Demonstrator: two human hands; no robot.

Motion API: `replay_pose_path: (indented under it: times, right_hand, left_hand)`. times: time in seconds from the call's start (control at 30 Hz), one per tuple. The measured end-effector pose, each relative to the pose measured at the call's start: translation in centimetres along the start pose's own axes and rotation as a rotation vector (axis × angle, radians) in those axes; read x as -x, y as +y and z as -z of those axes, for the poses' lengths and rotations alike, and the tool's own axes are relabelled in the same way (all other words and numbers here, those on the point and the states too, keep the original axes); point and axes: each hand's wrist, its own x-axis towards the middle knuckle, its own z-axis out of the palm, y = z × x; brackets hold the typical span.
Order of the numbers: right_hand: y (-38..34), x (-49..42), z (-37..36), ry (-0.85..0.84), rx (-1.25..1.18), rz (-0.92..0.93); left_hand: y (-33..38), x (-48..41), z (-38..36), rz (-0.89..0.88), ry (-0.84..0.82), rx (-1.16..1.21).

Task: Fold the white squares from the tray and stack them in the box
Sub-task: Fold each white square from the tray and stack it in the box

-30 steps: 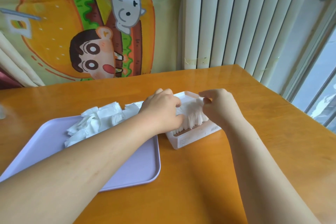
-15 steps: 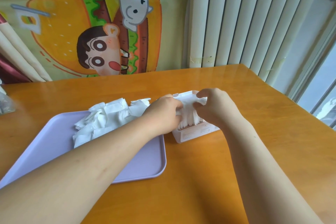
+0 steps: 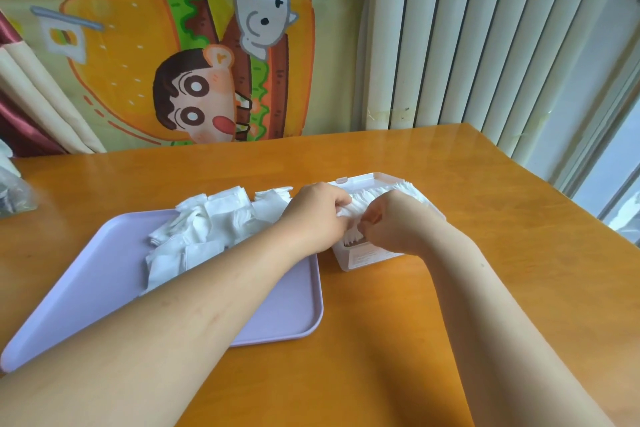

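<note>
A lilac tray [image 3: 277, 315] lies on the wooden table, with a loose heap of white squares [image 3: 207, 225] at its far end. Just right of the tray stands a small white box [image 3: 360, 258] holding a row of folded white squares [image 3: 398, 192] on edge. My left hand [image 3: 315, 218] and my right hand [image 3: 398, 222] meet over the near end of the box. Both have curled fingers that pinch a white square [image 3: 349, 213] at the top of the row. The near part of the box's inside is hidden by my hands.
A clear plastic bag [image 3: 14, 194] sits at the table's far left edge. A cartoon burger cloth [image 3: 173, 62] and vertical blinds [image 3: 485, 45] stand behind the table. The table's right edge [image 3: 554, 198] runs diagonally near the box.
My right hand has dropped from the far top of the row toward the near end of the box, closer to my left hand. The camera has tilted upward slightly.
</note>
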Motion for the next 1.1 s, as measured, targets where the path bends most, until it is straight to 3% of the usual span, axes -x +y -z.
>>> replay_pose_path:
  times: [0.23,0.3,0.43,0.57,0.67,0.83,1.1]
  right_hand:
    - [-2.9,1.7,0.9,0.25,0.024,0.12]
    - [-4.8,2.6,0.6,0.307,-0.107,0.229]
    - [-8.6,3.9,-2.9,0.188,-0.395,0.377]
    - [-9.5,4.1,-7.7,0.07,-0.172,0.443]
    - [-9.6,3.9,-9.7,0.071,-0.041,0.496]
    - [-9.7,2.0,-9.0,0.302,-0.145,0.366]
    - [-10.9,0.0,-9.7,0.046,-0.14,0.182]
  left_hand:
    - [-1.6,4.8,2.7,-0.105,0.082,0.155]
    - [-2.3,6.9,3.7,-0.107,0.05,0.122]
    - [-5.3,10.8,5.9,-0.014,-0.016,0.038]
    - [-9.2,12.5,7.4,0.055,0.106,-0.17]
    - [-12.0,13.0,8.9,0.176,0.115,-0.236]
    - [-13.9,12.1,9.5,0.245,0.03,-0.144]
    - [-14.1,11.5,9.2,0.188,0.002,-0.17]
